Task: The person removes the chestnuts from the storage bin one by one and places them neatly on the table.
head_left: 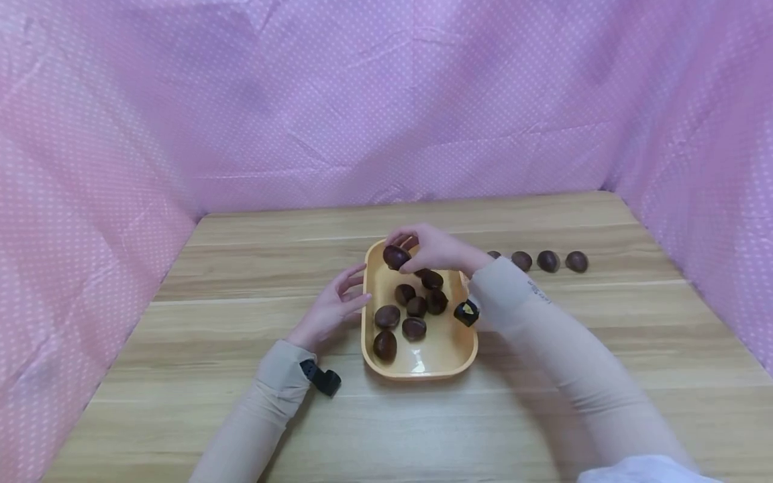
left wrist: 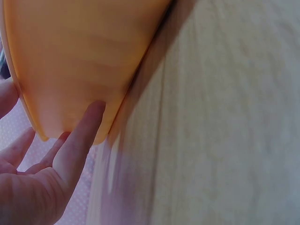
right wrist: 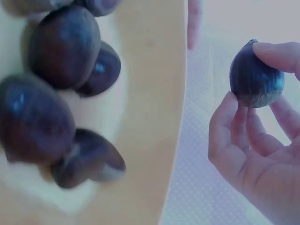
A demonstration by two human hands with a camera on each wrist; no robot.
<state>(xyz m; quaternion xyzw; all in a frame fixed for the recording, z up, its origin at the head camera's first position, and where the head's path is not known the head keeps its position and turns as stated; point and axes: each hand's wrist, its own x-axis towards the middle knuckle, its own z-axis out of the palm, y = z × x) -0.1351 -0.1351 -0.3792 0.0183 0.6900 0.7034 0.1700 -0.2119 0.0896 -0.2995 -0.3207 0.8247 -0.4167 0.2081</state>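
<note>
My right hand [head_left: 437, 248] pinches a chestnut [head_left: 396, 257] between thumb and fingertips above the far left part of a yellow tray [head_left: 443, 359]. In the right wrist view the held chestnut [right wrist: 257, 77] shows its pale base towards the fingers. Several dark brown chestnuts [head_left: 387, 316] lie inside the tray, mostly in its middle and left side. At the tray's left side, my left hand [head_left: 329, 308] has its fingers spread, with the thumb at the rim. In the left wrist view, a straight finger [left wrist: 79, 136] rests against the tray's outer wall [left wrist: 84, 61].
On the wooden table [head_left: 241, 282], a row of chestnuts [head_left: 547, 261] lies right of the tray, partly hidden behind my right forearm. Pink dotted cloth [head_left: 386, 121] hangs behind the table and along both sides.
</note>
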